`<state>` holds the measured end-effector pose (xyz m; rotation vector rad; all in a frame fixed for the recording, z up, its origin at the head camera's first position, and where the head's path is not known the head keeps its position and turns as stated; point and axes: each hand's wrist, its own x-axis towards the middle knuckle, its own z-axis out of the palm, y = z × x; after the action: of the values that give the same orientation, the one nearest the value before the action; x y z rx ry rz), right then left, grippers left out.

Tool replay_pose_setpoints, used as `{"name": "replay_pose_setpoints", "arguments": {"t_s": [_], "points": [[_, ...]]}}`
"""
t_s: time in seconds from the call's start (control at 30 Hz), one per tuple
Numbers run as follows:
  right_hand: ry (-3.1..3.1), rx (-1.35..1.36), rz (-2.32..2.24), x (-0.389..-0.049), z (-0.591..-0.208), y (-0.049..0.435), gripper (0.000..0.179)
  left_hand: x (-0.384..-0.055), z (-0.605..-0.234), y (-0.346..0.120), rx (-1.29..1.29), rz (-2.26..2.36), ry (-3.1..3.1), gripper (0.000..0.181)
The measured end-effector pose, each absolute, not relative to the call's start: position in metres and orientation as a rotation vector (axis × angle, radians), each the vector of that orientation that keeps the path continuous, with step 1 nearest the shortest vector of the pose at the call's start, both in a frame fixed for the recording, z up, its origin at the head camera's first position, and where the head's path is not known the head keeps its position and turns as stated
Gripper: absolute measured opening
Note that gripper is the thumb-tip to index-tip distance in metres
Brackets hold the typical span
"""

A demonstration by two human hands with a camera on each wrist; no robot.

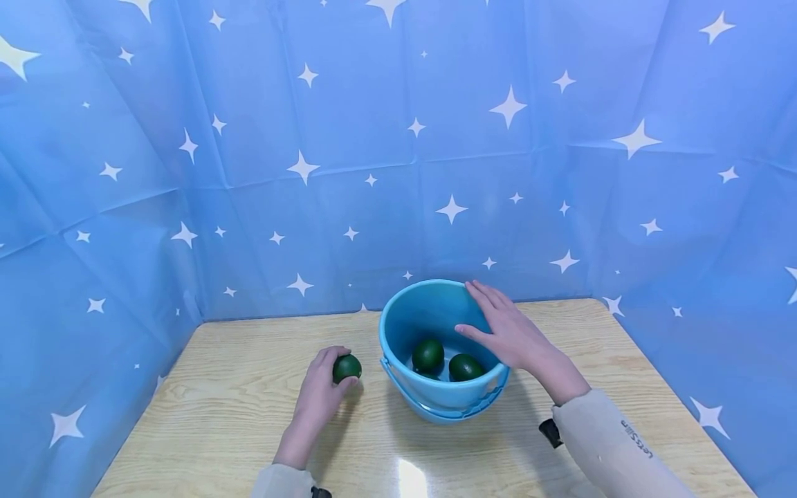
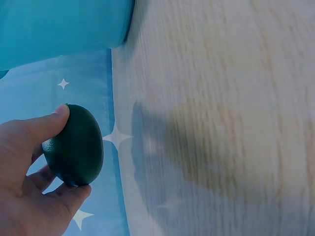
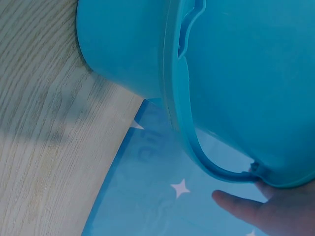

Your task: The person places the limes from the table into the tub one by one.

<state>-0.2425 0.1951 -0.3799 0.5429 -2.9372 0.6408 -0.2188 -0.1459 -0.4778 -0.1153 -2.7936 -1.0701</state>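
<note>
A dark green avocado [image 1: 346, 369] is held between the thumb and fingers of my left hand [image 1: 319, 389], left of the blue bucket [image 1: 391, 339]. In the left wrist view this avocado [image 2: 78, 147] shows a smooth, glossy oval side. My right hand [image 1: 513, 332] holds the bucket's right rim, its thumb over the inside and its fingers along the rim. In the right wrist view a finger [image 3: 236, 204] shows outside the bucket, beside the handle's hinge. Two avocados lie inside, one left [image 1: 428, 355] and one right [image 1: 465, 368]; a dark edge shows beneath the left one.
The bucket handle [image 1: 429, 408] hangs down on the near side. Everything stands on a light wooden table [image 1: 236, 401], with a blue star-patterned curtain [image 1: 349, 207] behind and at both sides.
</note>
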Motion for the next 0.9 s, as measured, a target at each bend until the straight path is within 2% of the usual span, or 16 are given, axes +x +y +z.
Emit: {"name": "replay_pose_setpoints", "arguments": {"t_s": [0.9], "points": [[-2.934, 0.548, 0.636, -0.243, -0.381, 0.196, 0.084, -0.216, -0.455, -0.14, -0.151, -1.083, -2.71, 0.052]]}}
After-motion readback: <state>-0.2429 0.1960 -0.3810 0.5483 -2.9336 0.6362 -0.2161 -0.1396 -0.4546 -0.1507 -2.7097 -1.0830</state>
